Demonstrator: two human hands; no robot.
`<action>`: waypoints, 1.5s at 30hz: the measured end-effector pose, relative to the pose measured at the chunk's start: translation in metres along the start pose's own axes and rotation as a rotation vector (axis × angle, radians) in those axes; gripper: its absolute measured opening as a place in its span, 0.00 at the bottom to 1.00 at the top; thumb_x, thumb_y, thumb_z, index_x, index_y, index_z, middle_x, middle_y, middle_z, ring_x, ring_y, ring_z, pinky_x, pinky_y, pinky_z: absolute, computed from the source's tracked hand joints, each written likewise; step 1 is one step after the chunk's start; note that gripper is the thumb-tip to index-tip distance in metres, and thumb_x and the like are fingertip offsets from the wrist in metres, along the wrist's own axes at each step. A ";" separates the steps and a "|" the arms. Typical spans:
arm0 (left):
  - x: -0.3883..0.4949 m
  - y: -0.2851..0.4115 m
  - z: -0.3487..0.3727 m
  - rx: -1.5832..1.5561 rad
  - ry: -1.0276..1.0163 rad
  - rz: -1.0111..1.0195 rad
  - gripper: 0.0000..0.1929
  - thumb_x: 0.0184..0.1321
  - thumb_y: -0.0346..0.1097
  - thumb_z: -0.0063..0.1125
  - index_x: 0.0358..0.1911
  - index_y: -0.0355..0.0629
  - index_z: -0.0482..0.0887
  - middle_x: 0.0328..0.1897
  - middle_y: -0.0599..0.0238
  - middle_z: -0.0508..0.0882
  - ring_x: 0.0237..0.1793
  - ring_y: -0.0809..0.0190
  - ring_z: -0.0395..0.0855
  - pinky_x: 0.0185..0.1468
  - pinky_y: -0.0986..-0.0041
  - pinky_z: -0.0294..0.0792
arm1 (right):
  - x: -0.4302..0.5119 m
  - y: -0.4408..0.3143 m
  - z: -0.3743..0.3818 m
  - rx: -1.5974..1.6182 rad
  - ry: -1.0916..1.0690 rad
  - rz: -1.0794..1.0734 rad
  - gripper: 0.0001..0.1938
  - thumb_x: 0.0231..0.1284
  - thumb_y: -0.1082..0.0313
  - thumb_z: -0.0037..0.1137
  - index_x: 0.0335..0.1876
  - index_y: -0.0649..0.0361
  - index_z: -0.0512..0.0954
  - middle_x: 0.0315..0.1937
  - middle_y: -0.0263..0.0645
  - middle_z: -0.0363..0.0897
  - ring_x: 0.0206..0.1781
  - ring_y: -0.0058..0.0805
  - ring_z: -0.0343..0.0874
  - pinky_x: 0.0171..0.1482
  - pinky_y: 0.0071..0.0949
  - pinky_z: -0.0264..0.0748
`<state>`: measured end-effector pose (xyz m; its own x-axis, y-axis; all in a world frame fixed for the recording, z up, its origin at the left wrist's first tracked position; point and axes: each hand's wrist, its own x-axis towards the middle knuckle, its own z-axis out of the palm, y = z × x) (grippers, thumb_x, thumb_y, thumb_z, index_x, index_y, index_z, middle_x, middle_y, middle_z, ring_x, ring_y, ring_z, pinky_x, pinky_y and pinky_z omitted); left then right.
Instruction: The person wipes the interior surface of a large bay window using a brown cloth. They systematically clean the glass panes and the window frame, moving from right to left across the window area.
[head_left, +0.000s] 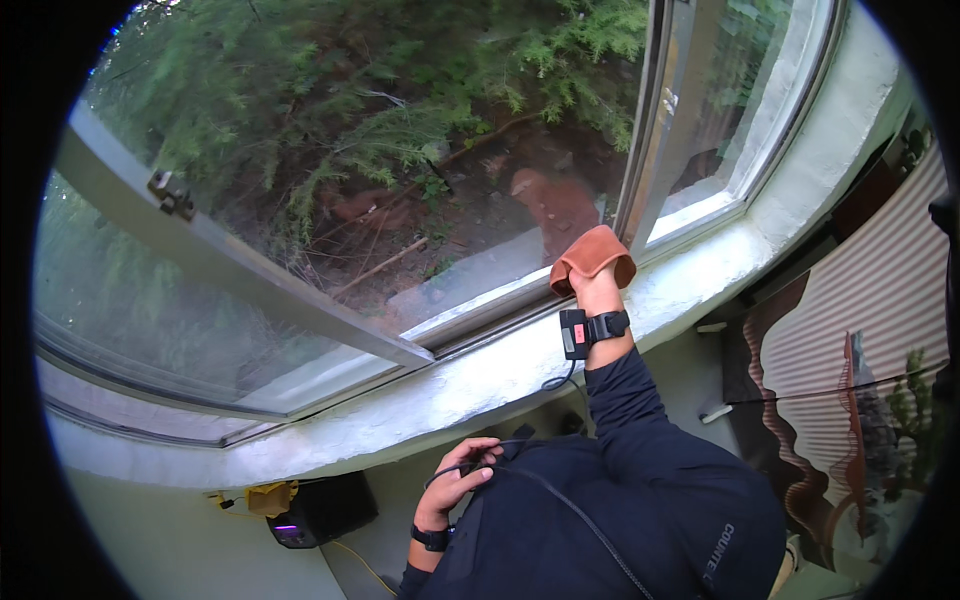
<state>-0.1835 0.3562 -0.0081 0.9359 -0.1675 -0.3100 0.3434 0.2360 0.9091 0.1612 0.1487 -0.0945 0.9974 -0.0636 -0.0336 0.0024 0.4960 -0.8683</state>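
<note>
My right hand (598, 271) is mostly covered by an orange-brown cloth (595, 253), held at the lower right corner of a window pane (480, 255), beside the upright frame (649, 135). Its fingers are hidden under the cloth. A black strapped device (575, 334) with a cable sits on that wrist. My left hand (459, 476) is in front of my torso, fingers bent and a little apart, with a black cable (555, 491) running across them. Whether the fingers grip the cable is not clear. The pane shows a reflection of the cloth.
A white windowsill (480, 390) runs below the metal-framed sliding window. A latch (172, 195) sits on the left sash frame. Under the sill stands a black box-shaped device (322, 510) beside a yellow item (270, 499). Striped patterned fabric (847, 360) is at right. Branches show outside.
</note>
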 end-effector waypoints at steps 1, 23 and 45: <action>-0.007 -0.001 -0.005 -0.002 0.009 0.000 0.25 0.59 0.29 0.64 0.62 0.36 0.75 0.55 0.61 0.82 0.53 0.66 0.75 0.62 0.73 0.67 | -0.002 0.006 0.011 -0.131 0.000 -0.053 0.14 0.67 0.73 0.51 0.56 0.49 0.72 0.49 0.34 0.78 0.49 0.35 0.78 0.47 0.40 0.77; -0.144 -0.023 -0.112 -0.014 0.121 -0.003 0.25 0.59 0.30 0.64 0.61 0.38 0.76 0.55 0.61 0.82 0.53 0.66 0.76 0.61 0.73 0.68 | -0.117 0.145 0.215 -2.280 -0.527 -0.464 0.11 0.71 0.58 0.40 0.39 0.44 0.78 0.41 0.33 0.80 0.47 0.30 0.78 0.47 0.29 0.74; 0.012 -0.003 0.011 0.020 -0.035 0.041 0.25 0.60 0.30 0.64 0.62 0.39 0.76 0.56 0.63 0.82 0.52 0.68 0.75 0.62 0.75 0.67 | 0.020 -0.037 -0.014 -0.041 -0.057 0.054 0.15 0.58 0.77 0.58 0.51 0.57 0.73 0.44 0.35 0.77 0.51 0.32 0.75 0.54 0.36 0.74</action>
<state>-0.1739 0.3428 -0.0113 0.9456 -0.1914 -0.2632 0.3032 0.2241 0.9262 0.1798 0.1166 -0.0701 0.9985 0.0125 -0.0538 -0.0535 0.4612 -0.8857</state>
